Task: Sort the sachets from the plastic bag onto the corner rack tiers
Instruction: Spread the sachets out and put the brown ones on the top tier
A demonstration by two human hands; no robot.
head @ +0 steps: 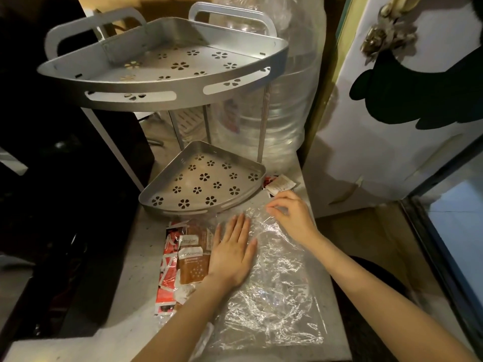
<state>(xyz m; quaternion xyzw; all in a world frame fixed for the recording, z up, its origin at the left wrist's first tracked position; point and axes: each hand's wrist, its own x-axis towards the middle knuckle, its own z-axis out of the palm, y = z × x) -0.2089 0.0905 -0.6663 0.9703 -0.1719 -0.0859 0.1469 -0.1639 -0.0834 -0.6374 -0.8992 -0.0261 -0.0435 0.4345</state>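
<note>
On the worktop (125, 278) we are laying our left hand (231, 253) flat, fingers straight, on the bag (274, 296), while our right hand (292, 214) is pinching the bag's far edge with curled fingers. Both tiers of the rack (162, 82) are standing bare. Sachets (183, 259) are lying heaped just left of our left hand; a few more (278, 184) are lying just beyond our right hand.

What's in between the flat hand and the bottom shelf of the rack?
In the head view, only the crinkly plastic bag edge and bare counter lie between the left hand and the lower tier.
</note>
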